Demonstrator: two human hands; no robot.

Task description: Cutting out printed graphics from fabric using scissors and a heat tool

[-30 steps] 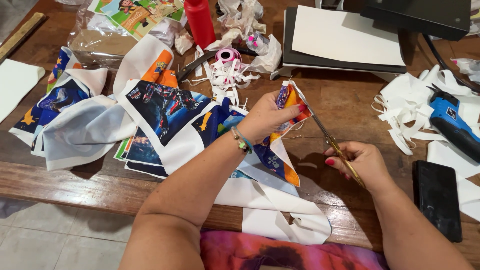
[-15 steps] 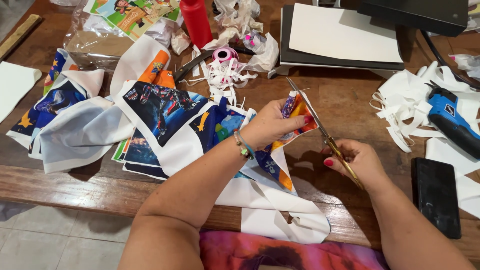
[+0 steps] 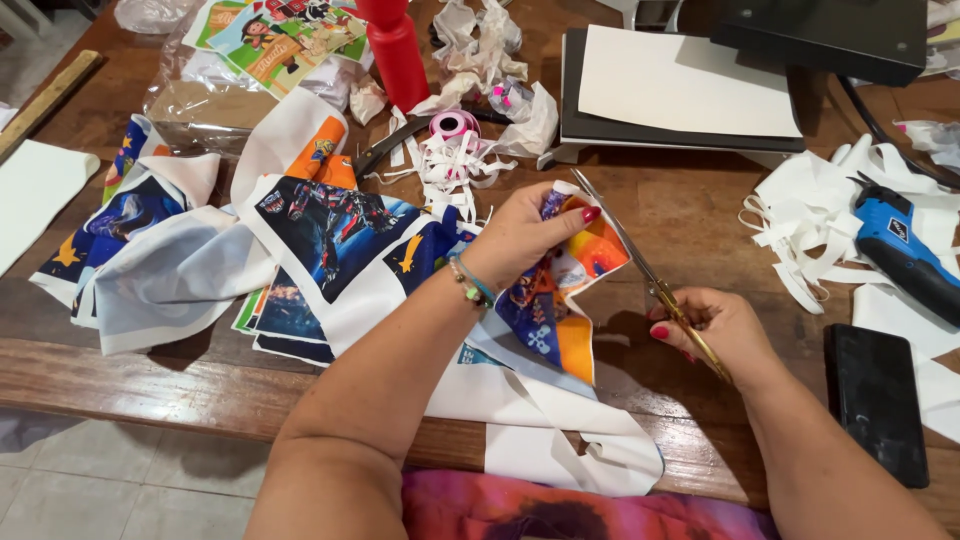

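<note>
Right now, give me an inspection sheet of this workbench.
Surface: wooden table, mostly covered.
Job's things: printed fabric held up by left hand; scissors in right hand, blades at the fabric's edge.
Clutter: white paper scraps, more printed sheets, red bottle, pink ribbon roll, blue tool, black phone, white sheet on a dark board.
Grippers: both hands gripping.
Cables: dark cable at upper right.
Surroundings: tiled floor below the table edge.
</note>
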